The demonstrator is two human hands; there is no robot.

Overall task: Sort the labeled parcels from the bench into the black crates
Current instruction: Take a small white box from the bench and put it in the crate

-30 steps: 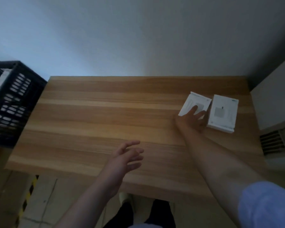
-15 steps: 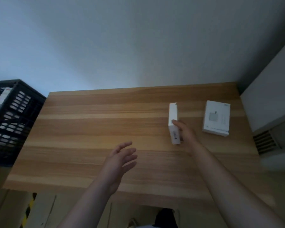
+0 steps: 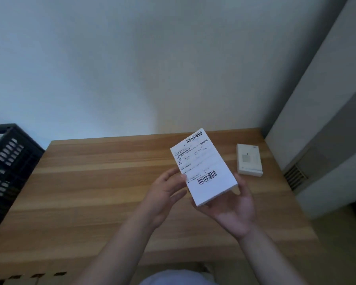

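We hold the labeled parcel [image 3: 202, 166] lifted clear of the bench [image 3: 95, 182], label side up and tilted toward us, and the step in hand seems to be reading it to choose a crate. Our right hand [image 3: 232, 210] cradles it from below, fingers curled round the near right edge, while our left hand [image 3: 164, 194] steadies its left edge with nearly straight fingers. To do this well we should keep the label facing the light, avoid covering the barcodes with a thumb, and settle the destination before swinging left toward the black crate [image 3: 6, 171]. The parcel is a flat, stiff white box with crisp corners, its smooth paper label printed with two barcodes and small text. A second white box [image 3: 249, 161] lies flat at the far right of the bench, whose surface is banded wood grain; the crate is perforated plastic.
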